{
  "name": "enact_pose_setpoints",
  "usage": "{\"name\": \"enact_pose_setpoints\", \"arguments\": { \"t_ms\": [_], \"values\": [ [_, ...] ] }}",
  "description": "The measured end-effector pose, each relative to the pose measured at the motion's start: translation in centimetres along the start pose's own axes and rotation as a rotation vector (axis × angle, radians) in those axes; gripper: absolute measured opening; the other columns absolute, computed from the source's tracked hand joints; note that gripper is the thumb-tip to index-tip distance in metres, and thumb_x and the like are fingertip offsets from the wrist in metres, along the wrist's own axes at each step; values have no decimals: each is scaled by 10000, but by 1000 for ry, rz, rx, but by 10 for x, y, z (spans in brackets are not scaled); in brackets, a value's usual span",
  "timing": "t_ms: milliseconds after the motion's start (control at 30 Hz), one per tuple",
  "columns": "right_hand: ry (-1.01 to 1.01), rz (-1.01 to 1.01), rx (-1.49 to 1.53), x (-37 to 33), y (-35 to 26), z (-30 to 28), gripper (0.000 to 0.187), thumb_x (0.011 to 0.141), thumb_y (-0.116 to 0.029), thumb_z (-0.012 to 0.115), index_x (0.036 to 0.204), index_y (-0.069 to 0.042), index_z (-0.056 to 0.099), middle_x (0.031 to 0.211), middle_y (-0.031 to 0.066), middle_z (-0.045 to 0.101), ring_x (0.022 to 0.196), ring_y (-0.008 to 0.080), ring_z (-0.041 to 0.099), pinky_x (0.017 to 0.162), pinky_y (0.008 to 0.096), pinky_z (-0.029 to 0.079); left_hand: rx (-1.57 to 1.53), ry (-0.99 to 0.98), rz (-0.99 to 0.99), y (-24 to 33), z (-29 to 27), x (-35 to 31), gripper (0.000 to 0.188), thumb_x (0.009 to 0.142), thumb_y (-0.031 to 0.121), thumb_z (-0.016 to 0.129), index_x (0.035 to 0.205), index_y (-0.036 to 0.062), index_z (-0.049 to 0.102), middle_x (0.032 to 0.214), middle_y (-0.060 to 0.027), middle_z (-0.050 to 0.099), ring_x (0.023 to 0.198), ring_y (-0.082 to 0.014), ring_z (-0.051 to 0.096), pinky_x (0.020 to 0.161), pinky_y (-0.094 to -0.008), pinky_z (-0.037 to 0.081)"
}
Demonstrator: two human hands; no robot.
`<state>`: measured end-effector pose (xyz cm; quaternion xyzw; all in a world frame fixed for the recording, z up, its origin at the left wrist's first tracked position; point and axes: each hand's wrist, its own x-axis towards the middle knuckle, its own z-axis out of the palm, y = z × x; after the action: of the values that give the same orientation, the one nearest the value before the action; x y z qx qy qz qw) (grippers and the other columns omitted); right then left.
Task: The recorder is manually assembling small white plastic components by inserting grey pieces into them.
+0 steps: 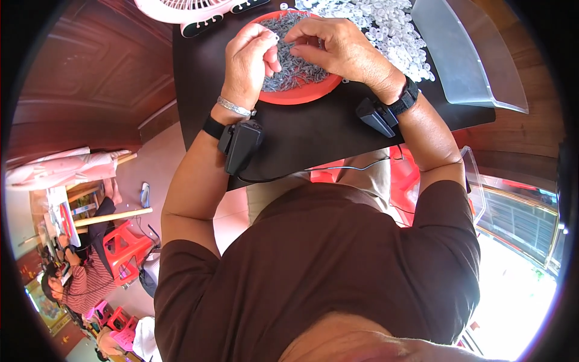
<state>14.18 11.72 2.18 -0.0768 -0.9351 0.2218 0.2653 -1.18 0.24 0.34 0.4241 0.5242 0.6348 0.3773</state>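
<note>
A red plate [304, 95] heaped with several small grey pieces [295, 69] sits on a black table [313, 133]. Over the plate, my left hand [248, 60] pinches a small white ring between thumb and fingers. My right hand [335, 45] hovers over the grey heap, its fingertips curled around a small piece I cannot make out. The two hands almost touch. A silver bracelet and a black strapped device are on my left wrist, and another black device is on my right.
A pile of small white rings [392, 30] lies beyond the plate. A clear plastic tray [476, 60] stands at the right. A pink fan [193, 12] is at the table's far left. Another person [84, 277] sits beside red stools [123, 247] at lower left.
</note>
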Motion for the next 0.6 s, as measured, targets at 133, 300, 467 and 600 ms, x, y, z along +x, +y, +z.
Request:
{"name": "enact_pose_setpoints", "arguments": {
  "t_ms": [133, 300, 467, 600],
  "values": [
    [-151, -52, -86, -3, 2, 1, 157, 765, -187, 664, 879, -80, 645, 826, 94, 638, 806, 281, 622, 706, 361, 497, 15, 34, -23, 1, 2, 0, 160, 904, 163, 490, 821, 36, 543, 650, -14, 519, 535, -107, 530, 487, -206, 382],
    [-38, -27, -1, 1, 3, 7, 170, 775, -183, 663, 912, -83, 653, 854, 96, 654, 790, 279, 634, 697, 350, 505, -40, -18, -68, 3, 3, -2, 148, 895, 162, 510, 817, 40, 541, 662, -14, 528, 540, -100, 526, 487, -200, 378],
    [129, 59, 305, 3, -1, 0, 150, 841, -210, 661, 904, -74, 653, 769, 69, 656, 705, 192, 643, 649, 289, 502, 21, -60, -32, 3, 4, -3, 150, 901, 170, 504, 817, 49, 537, 667, -11, 531, 545, -89, 520, 483, -191, 375],
    [91, 80, 358, 4, -1, 1, 153, 857, -207, 655, 906, -62, 649, 768, 52, 655, 709, 147, 630, 666, 269, 498, 83, -82, -31, 2, 11, -7, 169, 914, 183, 483, 835, 47, 542, 677, -8, 534, 550, -82, 516, 482, -184, 381]
  ]
}}
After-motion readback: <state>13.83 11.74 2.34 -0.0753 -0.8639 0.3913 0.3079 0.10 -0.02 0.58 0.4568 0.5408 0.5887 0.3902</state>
